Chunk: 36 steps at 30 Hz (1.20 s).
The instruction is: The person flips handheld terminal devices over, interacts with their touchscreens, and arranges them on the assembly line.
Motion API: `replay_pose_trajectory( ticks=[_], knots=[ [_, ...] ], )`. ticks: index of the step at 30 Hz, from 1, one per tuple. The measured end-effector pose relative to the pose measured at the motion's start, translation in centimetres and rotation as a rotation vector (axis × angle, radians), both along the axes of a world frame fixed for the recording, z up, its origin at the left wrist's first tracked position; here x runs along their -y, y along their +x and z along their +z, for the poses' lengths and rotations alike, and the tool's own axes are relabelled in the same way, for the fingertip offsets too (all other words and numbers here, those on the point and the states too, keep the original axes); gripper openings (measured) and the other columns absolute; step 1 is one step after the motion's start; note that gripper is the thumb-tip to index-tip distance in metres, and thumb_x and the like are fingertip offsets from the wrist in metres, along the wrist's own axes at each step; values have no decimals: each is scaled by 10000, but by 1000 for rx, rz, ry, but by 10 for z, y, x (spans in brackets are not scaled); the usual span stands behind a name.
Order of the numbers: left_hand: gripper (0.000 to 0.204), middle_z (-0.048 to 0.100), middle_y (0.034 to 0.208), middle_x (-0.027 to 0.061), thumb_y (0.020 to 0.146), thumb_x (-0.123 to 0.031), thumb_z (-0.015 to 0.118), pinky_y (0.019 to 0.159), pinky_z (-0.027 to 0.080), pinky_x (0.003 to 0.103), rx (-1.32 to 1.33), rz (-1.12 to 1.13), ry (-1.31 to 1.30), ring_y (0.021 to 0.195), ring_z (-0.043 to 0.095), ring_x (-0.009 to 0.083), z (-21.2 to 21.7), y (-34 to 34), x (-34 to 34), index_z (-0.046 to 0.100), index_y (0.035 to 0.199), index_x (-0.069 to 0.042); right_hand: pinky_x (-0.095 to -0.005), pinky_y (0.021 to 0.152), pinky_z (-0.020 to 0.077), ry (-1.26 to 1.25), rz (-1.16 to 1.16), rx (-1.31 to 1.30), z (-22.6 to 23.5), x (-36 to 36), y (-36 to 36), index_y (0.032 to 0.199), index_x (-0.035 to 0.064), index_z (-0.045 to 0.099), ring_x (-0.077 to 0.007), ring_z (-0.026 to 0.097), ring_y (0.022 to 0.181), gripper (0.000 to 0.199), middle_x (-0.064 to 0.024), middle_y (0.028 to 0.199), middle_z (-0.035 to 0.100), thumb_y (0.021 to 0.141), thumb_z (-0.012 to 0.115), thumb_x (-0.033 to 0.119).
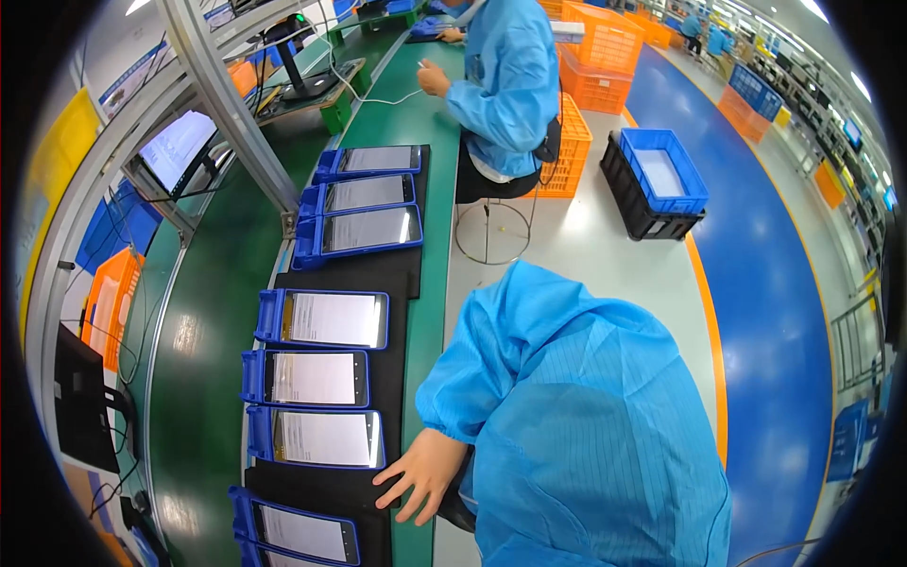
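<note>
My right hand [422,475] reaches out of a blue sleeve [472,378] over the bench's front edge. Its fingers are spread, with nothing in them; whether the fingertips touch the black mat [312,479] cannot be told. Nearest to it lies a lit smartphone [328,438] in a blue holder. Two more lit phones, one in the middle [316,378] and one above [334,318], sit in similar holders farther along. Closer to the lower edge rests another phone [304,534], and one below it is cut off by the frame. My left hand does not show.
Three more phones in blue holders [368,229] lie farther up the green bench [203,397]. A co-worker in a blue smock [505,90] sits beyond on a stool [491,231]. Metal frame posts [227,104] and a monitor [85,397] stand left; crates [657,180] stand on the floor.
</note>
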<state>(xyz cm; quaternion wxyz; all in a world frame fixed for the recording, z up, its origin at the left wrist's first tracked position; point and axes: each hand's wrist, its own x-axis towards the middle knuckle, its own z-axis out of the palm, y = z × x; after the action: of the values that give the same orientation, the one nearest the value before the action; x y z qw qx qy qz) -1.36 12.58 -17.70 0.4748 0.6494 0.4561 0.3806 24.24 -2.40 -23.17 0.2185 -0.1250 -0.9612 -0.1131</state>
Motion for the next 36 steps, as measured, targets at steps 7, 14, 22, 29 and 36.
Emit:
replay_pose_trajectory(
  ticks=[7, 14, 22, 29, 36],
  knots=[
    [536, 436, 1284, 203, 829, -293, 565, 936, 388, 424, 367, 283, -50, 1133, 458, 324, 1, -64, 29, 403, 1257, -14, -622, 998, 249, -99, 30, -68, 6, 1, 2, 1221, 91, 441, -429, 297, 1261, 385, -169, 1287, 397, 843, 505, 130],
    [637, 524, 1143, 179, 821, -505, 458, 780, 456, 507, 777, 379, -387, 952, 542, 341, 46, -54, 147, 396, 1243, -32, -424, 904, 412, -782, 2, -572, 48, 5, 2, 1115, -14, 516, -370, 481, 1081, 348, -215, 1207, 460, 789, 564, 99],
    [649, 542, 1153, 206, 904, -524, 275, 878, 448, 432, 1335, -29, -782, 986, 567, 335, 26, 75, 139, 447, 1226, 12, -371, 998, 301, -1711, -39, -1202, 75, -6, -3, 1386, 15, 147, -255, 391, 1204, 739, -172, 1393, 264, 812, 563, 226],
    [591, 542, 1165, 156, 925, -482, 255, 919, 426, 374, 1298, -115, -724, 1044, 541, 257, 19, 100, 137, 447, 1234, -17, -326, 962, 382, -1610, -213, -1310, 88, -18, -12, 1374, 34, 134, -236, 405, 1201, 782, -174, 1363, 288, 765, 625, 42],
    [592, 563, 1147, 158, 915, -491, 290, 906, 429, 359, 1403, -46, -746, 1021, 554, 262, 2, 94, 143, 485, 1196, -8, -319, 927, 420, -1557, -171, -1304, 74, -13, -10, 1362, 12, 164, -234, 448, 1166, 735, -176, 1351, 293, 775, 606, 24]
  ],
)
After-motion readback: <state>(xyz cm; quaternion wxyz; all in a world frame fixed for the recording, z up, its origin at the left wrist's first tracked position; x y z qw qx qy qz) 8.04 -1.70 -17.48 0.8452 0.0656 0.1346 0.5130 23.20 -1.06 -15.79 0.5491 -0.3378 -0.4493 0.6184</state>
